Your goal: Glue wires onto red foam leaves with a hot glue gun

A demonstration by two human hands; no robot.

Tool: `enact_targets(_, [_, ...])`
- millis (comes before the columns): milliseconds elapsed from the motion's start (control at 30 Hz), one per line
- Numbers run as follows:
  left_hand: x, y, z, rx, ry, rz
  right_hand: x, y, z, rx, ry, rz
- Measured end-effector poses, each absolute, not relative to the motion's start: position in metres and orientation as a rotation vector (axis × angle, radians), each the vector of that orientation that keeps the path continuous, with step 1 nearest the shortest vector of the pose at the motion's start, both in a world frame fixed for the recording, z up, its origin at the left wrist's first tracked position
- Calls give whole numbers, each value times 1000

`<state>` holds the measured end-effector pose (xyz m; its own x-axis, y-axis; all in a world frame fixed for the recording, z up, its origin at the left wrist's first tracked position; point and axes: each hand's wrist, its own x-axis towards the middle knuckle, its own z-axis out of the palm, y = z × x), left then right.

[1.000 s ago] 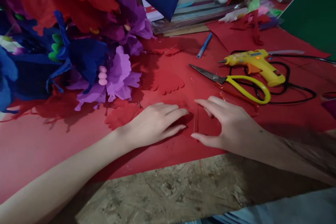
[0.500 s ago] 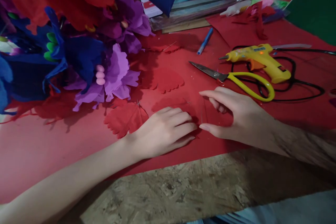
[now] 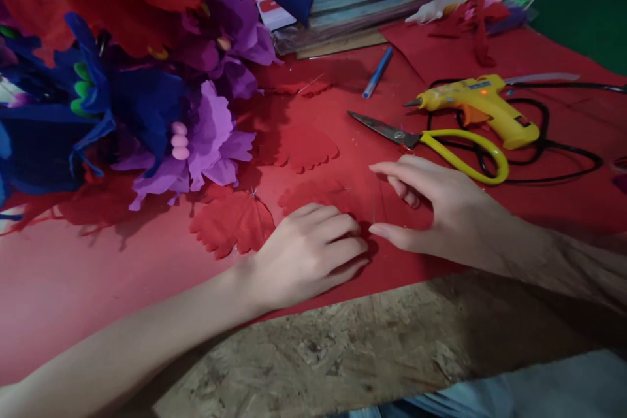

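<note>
My left hand (image 3: 313, 251) lies palm down at the front of the red-covered table, its fingers resting low on the red material; what is under the palm is hidden. To its right, my right hand (image 3: 441, 215) is held with thumb and forefinger wide apart. A faint thin strand shows between those two fingertips, too fine to name. Just beyond the left hand lies a red scalloped petal (image 3: 313, 193) with a thin wire end. Left of that hand sits a red gathered petal (image 3: 232, 222) with wire twisted at its tip. Another red petal (image 3: 311, 147) lies farther back.
Yellow-handled scissors (image 3: 463, 153) lie beyond my right hand, beside a yellow glue gun (image 3: 482, 108) with a looping black cord. A blue pen (image 3: 377, 73) rests farther back. Large purple flowers (image 3: 213, 134) and blue ones (image 3: 147, 108) crowd the left. Bare chipboard (image 3: 313, 353) shows in front.
The whole view has shifted slightly. Both hands keep nearly the same pose, the left fingers a little nearer the right thumb.
</note>
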<state>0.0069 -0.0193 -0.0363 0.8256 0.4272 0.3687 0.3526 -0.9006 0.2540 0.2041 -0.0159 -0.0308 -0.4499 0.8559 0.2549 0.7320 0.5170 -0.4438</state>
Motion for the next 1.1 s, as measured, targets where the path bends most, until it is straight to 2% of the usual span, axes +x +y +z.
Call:
enact_targets(167, [4, -18, -30, 2616, 750, 665, 205, -17, -29, -1290, -2299, 363])
enact_targets(400, [-3, -3, -23, 2154, 1135, 731, 200, -24, -23, -1267, -2301, 547])
enact_targets(633, [-2, 1, -25, 1716, 1028, 810, 197, -36, -29, -1177, -2134, 906])
enact_targets(767, [-2, 2, -26, 1679, 1015, 821, 195, -35, -31, -1154, -2147, 994])
enact_targets(1100, [1, 0, -37, 1995, 1091, 851, 190, -31, -33, -1109, -2296, 929])
